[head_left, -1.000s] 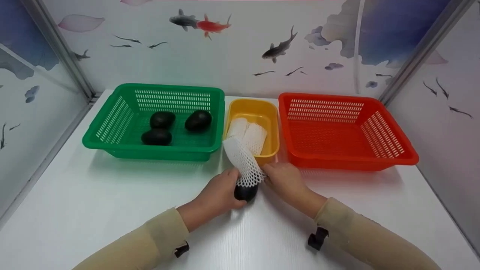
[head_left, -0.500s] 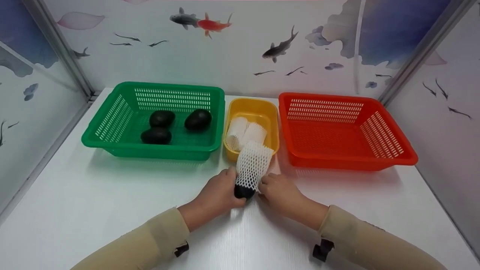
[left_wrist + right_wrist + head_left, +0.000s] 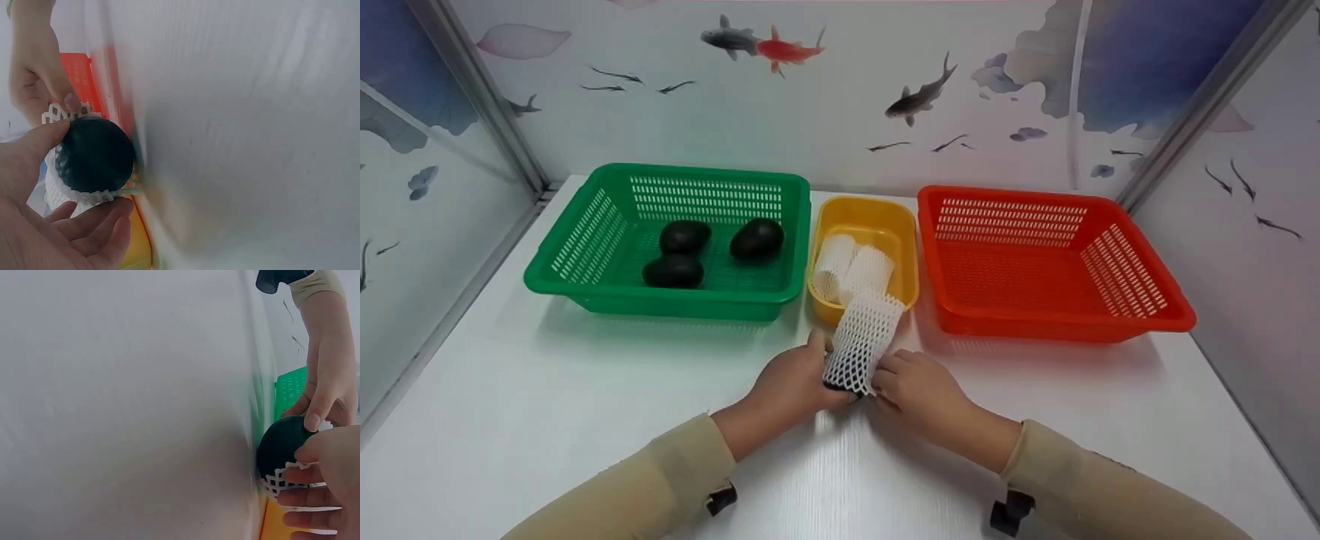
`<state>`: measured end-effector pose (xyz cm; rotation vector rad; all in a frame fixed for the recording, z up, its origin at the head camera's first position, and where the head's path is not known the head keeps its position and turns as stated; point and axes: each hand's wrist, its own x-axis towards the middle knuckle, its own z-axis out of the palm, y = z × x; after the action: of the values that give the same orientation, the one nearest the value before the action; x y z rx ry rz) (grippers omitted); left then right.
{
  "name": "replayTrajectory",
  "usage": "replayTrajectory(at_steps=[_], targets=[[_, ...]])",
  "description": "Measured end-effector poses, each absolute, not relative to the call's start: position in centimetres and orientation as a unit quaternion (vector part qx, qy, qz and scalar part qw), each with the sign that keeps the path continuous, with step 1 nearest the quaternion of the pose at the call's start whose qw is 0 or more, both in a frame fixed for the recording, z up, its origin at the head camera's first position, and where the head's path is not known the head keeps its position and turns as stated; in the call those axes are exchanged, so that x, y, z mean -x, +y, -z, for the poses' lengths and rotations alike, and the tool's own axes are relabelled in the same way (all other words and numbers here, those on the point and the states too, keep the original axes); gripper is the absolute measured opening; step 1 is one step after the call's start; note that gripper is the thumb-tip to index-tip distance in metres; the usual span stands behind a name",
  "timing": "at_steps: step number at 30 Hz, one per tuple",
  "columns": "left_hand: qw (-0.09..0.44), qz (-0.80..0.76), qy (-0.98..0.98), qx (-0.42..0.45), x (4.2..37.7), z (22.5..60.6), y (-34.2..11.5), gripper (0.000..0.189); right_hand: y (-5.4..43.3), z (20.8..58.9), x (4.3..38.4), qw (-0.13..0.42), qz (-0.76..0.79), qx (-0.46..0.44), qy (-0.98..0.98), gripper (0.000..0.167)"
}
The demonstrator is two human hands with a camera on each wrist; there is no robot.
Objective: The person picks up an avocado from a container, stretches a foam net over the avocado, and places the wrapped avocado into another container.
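A dark avocado [image 3: 94, 154] stands close over the table with its blunt end bare in the left wrist view. White foam netting [image 3: 864, 337] covers most of it, and the sleeve's far end stretches over the yellow tub's near rim. My left hand [image 3: 787, 386] holds the avocado from the left side, thumb on one side and fingers below in the left wrist view. On the right, my right hand [image 3: 922, 394] pinches the netting's near edge; in the right wrist view its thumb and fingers [image 3: 306, 496] lie at the mesh beside the avocado.
A green basket [image 3: 675, 304] at the left holds 3 dark avocados [image 3: 756, 238]. The yellow tub [image 3: 896, 217] in the middle holds more rolled foam nets [image 3: 866, 271]. A red basket [image 3: 1065, 326] stands at the right. Behind runs a wall [image 3: 840, 135] printed with fish.
The netting has slid down toward me over the avocado, leaving only a small dark strip showing in the head view. My right hand has drawn nearer with the mesh edge; my left has barely moved.
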<state>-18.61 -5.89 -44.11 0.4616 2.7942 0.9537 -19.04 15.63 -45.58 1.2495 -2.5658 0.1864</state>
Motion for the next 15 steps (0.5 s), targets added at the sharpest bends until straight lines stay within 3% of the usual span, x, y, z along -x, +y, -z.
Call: replayTrajectory(at_steps=[5,9,15], targets=[[0.083,-0.316,0.929,-0.175,18.64,44.29,-5.97,0.085,15.87,45.50,19.13,0.168,-0.087,-0.430,-0.883,0.006],[0.082,-0.312,0.929,-0.183,18.83,44.46,-6.24,0.085,15.85,45.50,18.98,0.180,-0.115,-0.426,-0.879,0.011],[0.087,-0.318,0.928,-0.174,19.05,44.25,-6.57,0.080,15.71,45.46,18.73,0.119,-0.168,-0.389,-0.898,0.028]])
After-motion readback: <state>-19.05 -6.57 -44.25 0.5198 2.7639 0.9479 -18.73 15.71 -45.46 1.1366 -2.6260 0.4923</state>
